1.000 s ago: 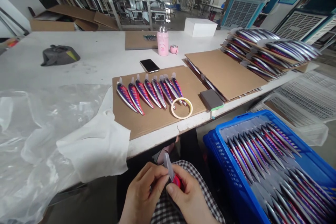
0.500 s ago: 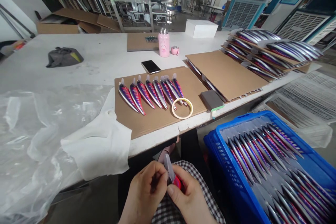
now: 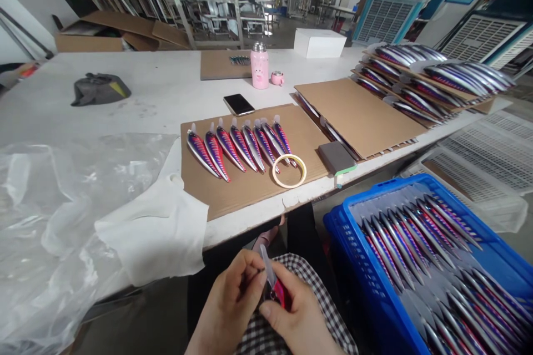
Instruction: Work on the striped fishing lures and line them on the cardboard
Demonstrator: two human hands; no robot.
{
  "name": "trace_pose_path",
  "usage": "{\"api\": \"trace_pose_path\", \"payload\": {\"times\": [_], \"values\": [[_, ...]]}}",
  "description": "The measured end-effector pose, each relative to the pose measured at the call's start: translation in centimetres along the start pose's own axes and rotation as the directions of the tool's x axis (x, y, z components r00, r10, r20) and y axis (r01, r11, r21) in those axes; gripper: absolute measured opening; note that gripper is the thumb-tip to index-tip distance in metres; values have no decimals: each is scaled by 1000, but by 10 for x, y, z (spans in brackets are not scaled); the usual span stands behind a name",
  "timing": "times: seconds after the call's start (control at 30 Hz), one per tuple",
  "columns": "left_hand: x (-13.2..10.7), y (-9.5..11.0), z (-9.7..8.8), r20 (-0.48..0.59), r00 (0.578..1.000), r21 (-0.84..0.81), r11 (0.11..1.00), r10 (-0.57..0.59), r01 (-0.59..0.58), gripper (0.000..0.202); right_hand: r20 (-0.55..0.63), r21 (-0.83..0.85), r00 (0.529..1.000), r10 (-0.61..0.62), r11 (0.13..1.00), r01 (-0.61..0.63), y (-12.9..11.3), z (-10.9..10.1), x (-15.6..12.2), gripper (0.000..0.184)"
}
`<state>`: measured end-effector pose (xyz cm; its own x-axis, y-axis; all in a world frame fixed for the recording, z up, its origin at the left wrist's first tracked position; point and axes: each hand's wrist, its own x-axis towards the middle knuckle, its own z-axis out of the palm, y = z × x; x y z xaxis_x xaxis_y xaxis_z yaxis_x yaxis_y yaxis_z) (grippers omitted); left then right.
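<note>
Above my lap, my right hand grips a fishing lure with a red-pink side and a clear lip pointing up. Most of its body is hidden by my fingers. My left hand is closed in a pinch right beside the lure's lip and head; what sits between its fingertips is too small to make out. Beyond my hands, several purple, red and silver lures lie in a row on a cardboard sheet. A roll of masking tape overlaps the tail ends on the right.
To my right stands a blue crate holding layered lures. A dark grey block lies at the table edge beside stacked cardboard. Farther back are a phone and a pink bottle. Plastic sheeting covers the left side.
My right hand has turned the lure slightly, so more of its pink side and head shows. My left fingers have shifted a little at its lip. The things on the table stay put.
</note>
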<state>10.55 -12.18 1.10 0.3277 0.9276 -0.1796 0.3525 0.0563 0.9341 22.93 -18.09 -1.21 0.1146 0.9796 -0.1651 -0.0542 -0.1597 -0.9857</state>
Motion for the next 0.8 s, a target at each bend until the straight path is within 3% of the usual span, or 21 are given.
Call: {"api": "trace_pose_path", "payload": {"times": [0.1, 0.23, 0.43, 0.6, 0.8], "values": [[-1, -3, 0, 38, 999, -97, 995, -25, 29, 12, -15, -110, 999, 30, 993, -32, -2, -1, -2, 65], [-4, -3, 2, 33, 999, -91, 995, -33, 35, 12, -8, -146, 1000, 28, 989, -29, -1, -1, -2, 67], [-4, -4, 4, -35, 997, 96, 994, 62, -58, 9, -25, -143, 1000, 9, 990, -12, 9, -2, -3, 64], [-3, -5, -1, 10, 996, 284, 955, 91, -91, 11, -27, -135, 1000, 7, 991, -10, 10, -2, -2, 61], [1, -9, -6, 118, 993, 154, 988, -2, -17, 10, -8, -237, 1000, 31, 971, -32, 13, -1, -4, 66]]}}
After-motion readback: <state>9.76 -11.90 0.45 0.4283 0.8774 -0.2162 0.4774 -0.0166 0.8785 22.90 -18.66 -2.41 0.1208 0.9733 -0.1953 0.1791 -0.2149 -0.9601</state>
